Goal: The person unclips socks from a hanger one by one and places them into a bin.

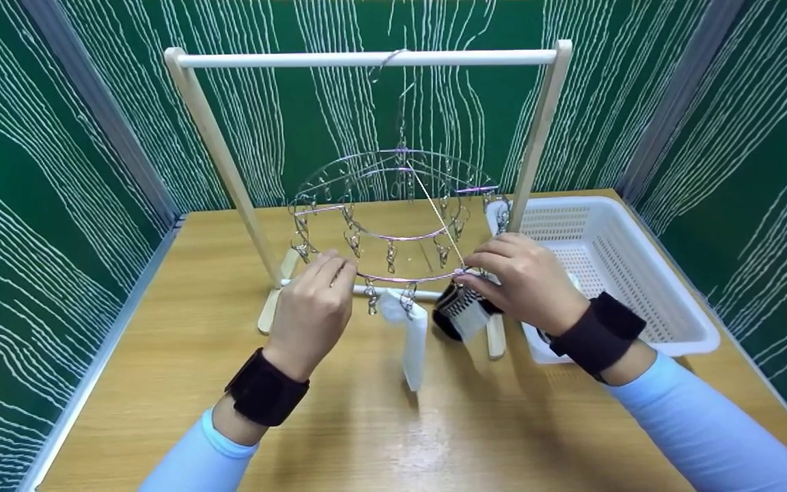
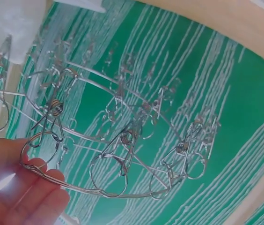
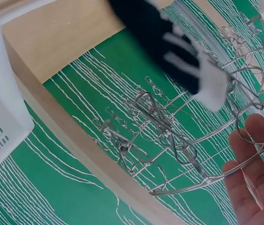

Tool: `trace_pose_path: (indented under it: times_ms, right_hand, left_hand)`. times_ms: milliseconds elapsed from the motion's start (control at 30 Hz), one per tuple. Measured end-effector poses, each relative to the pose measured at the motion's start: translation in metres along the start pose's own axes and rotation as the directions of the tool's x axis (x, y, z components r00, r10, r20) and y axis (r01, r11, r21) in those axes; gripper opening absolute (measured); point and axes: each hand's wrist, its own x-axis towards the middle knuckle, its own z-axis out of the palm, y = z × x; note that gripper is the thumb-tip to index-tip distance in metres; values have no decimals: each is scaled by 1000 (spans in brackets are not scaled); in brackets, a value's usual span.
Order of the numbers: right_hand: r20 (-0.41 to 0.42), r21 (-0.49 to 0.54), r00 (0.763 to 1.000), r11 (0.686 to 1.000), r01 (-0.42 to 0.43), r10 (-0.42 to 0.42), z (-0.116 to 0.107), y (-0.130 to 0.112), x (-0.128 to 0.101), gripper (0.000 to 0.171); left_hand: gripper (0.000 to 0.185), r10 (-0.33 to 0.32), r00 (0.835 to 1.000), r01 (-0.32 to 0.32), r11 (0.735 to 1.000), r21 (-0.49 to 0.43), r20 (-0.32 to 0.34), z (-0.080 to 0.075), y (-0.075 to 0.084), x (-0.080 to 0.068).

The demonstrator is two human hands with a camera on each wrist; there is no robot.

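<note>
A metal sock hanger [image 1: 400, 279] with dangling clips hangs by its hook from a white rod. My left hand [image 1: 318, 307] grips the front left of its wire rim; in the left wrist view the fingertips [image 2: 52, 180] lie against the wire by a clip ring. My right hand [image 1: 530, 277] pinches the rim at the front right, its fingers bent at the wire in the right wrist view. Just below it hangs a black-and-white sock [image 1: 463, 314], blurred in the right wrist view. Between the hands, a white sock [image 1: 414, 348] dangles from a front clip.
The wooden stand [image 1: 212, 157] carries the white rod [image 1: 284, 60] across its top. A white plastic basket [image 1: 639, 287] sits at the right on the wooden table [image 1: 182, 383]. Green walls with white lines enclose the table, and several bare clips [image 1: 391, 256] hang round the hanger.
</note>
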Motion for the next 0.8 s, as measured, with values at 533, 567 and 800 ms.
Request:
trace_pose_path:
  times_ms: [533,567,800]
  right_hand:
    - [-15,17,1000,1000,6,-5,-1,0,2,20]
    - [-18,19,1000,1000,5,-5,-1,0,2,20]
    - [-24,29,1000,1000,9,-8,-1,-1,3,20]
  left_hand:
    - [18,16,973,-96,934,-343,-230,6,33,-7]
    - [19,10,974,-95,926,-366,-226,7,35,-8]
    - [27,-65,993,17,900,-435,-95,13,46,-12]
